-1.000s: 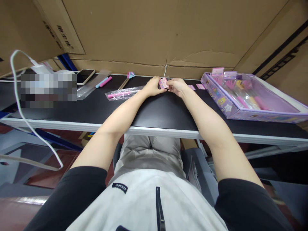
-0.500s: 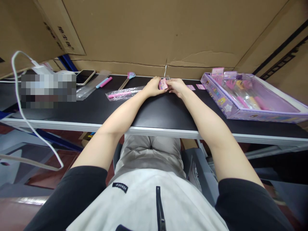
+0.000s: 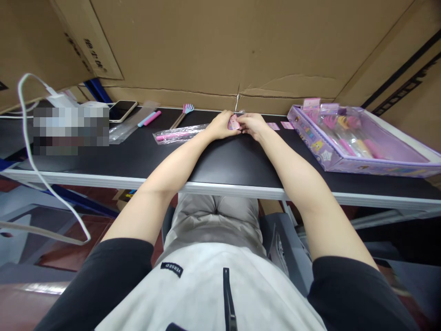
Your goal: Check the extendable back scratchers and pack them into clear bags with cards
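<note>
My left hand [image 3: 219,125] and my right hand [image 3: 252,124] meet at the far middle of the black table [image 3: 138,154]. Both pinch a small pink card [image 3: 234,122] between their fingertips, and the card looks partly folded or tilted. Just left of my left hand lies a clear bag with a pink pen inside [image 3: 179,134]. Two more small pink cards [image 3: 280,125] lie flat on the table right of my right hand.
A purple toy box [image 3: 358,145] with packed items stands at the right. A small pink and blue rake-shaped tool [image 3: 183,112], two pens [image 3: 149,118] on a clear sleeve, a phone [image 3: 122,110] and a white cable [image 3: 31,151] lie at the left. Cardboard [image 3: 220,50] walls off the back.
The pink card has been turned or folded down between my fingers and shows less of its face. Both hands stay in the same place.
</note>
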Demonstrator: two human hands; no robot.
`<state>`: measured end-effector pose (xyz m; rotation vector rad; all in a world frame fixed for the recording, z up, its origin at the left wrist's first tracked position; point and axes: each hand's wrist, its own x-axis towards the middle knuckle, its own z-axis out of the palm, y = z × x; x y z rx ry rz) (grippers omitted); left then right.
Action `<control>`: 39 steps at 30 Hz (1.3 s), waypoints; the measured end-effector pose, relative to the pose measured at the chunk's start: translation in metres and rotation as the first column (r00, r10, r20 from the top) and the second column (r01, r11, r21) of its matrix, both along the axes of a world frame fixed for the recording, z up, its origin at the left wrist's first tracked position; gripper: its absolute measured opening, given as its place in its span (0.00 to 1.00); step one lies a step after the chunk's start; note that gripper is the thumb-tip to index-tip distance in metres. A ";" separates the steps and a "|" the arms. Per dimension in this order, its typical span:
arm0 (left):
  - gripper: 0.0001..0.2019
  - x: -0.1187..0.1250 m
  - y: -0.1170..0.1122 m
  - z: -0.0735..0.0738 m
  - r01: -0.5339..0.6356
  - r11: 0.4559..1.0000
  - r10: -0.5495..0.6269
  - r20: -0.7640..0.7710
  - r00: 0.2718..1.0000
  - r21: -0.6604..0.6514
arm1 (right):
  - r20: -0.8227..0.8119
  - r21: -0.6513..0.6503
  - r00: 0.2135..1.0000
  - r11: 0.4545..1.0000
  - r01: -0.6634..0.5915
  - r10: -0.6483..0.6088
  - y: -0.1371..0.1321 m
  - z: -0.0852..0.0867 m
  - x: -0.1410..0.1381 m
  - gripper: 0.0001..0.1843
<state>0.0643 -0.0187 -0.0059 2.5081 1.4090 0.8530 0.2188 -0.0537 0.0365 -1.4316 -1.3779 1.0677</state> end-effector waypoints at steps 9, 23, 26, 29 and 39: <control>0.40 -0.019 0.013 -0.003 -0.001 0.999 -0.001 -0.049 0.999 -0.039 | 0.034 0.032 0.987 0.988 0.154 -0.155 0.013 -0.003 0.018 0.08; 0.31 -0.021 0.006 0.003 -0.013 1.000 0.012 -0.115 0.993 -0.015 | 0.022 0.040 0.998 0.997 0.065 -0.066 0.019 -0.005 0.023 0.08; 0.29 -0.025 0.005 0.010 -0.069 0.995 0.060 -0.124 0.990 -0.068 | 0.063 0.026 0.994 0.996 0.088 -0.089 0.017 -0.005 0.021 0.09; 0.23 -0.040 0.009 0.021 -0.137 0.981 0.119 -0.132 0.984 -0.137 | 0.077 0.034 0.991 0.994 0.109 -0.111 0.021 -0.005 0.026 0.09; 0.18 -0.071 0.004 0.046 -0.192 0.917 0.087 -0.295 0.951 -0.350 | -0.095 0.044 0.978 0.981 0.188 -0.184 0.032 -0.008 0.035 0.12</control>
